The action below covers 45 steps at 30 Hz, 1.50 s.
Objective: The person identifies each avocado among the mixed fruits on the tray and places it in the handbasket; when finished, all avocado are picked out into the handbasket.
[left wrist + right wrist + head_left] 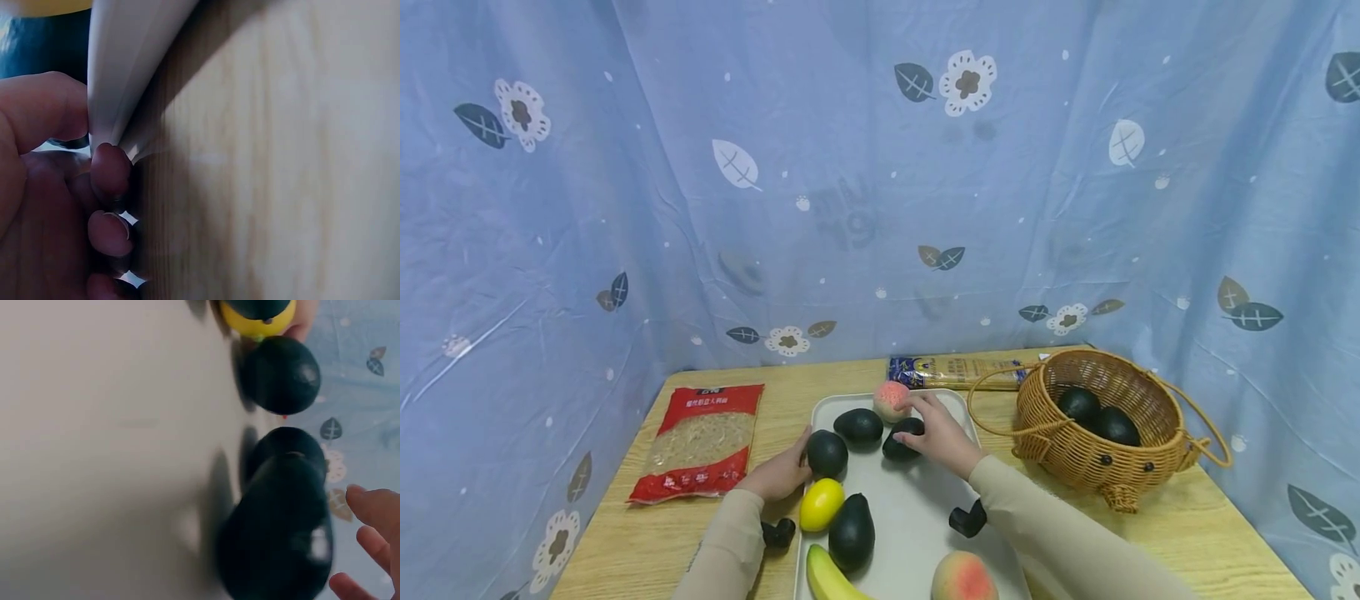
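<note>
A white tray (910, 517) lies on the table with fruit on it. My left hand (781, 473) grips its left rim; in the left wrist view the thumb (47, 103) lies over the edge and the fingertips curl outside. Close by are a dark avocado (827, 454) and a yellow lemon (822, 504). Above another avocado (904, 439) near the tray's far side is my right hand (942, 435), its fingers spread. In the right wrist view those fingers appear beside the avocado (278, 531), apart from it. A peach (891, 402) sits just beyond.
More avocados (852, 533), a banana (831, 575) and a second peach (964, 577) lie on the tray. To the right stands a wicker basket (1075, 458) holding two avocados. A red pasta bag (703, 442) lies left, a spaghetti packet (958, 372) behind.
</note>
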Tool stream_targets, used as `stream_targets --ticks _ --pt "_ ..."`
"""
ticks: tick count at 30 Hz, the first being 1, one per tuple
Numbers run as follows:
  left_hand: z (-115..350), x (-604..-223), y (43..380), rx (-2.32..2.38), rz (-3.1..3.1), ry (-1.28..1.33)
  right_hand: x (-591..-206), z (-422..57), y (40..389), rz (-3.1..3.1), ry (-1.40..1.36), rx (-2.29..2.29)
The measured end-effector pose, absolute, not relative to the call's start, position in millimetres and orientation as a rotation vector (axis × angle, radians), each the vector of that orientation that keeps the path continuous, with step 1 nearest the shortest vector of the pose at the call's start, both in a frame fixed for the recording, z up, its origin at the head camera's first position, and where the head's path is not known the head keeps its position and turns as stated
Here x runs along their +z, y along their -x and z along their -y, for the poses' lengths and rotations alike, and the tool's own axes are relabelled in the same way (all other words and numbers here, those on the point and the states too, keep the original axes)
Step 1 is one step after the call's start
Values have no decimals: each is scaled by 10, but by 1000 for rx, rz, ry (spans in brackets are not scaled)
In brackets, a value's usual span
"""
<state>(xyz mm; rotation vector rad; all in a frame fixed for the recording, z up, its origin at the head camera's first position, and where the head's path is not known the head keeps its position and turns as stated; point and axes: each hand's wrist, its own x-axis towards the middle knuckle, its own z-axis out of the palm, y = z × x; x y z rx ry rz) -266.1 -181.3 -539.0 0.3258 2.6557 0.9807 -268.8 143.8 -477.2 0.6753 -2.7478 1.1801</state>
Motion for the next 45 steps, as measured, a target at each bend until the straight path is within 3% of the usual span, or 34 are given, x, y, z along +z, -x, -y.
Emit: stream_targets --ticks 6,11,18,27,45 --pt "1791 -5356 2634 959 -2668 -336 -4893 -1460 2675 2849 -661 1233" --pt "1806 -5346 2623 956 -2668 -322 -4891 -1478 2648 2884 -808 1239" --pt "1697 -5038 2479 954 -2670 -256 -4877 -1476 2656 2889 -988 1208" --pt "1718 -5108 2498 971 -2664 -306 -4931 -1528 2611 2844 -952 1231" --pt "1695 -5072 2450 961 -2672 -290 -4314 -1990 2376 2690 -738 1217"
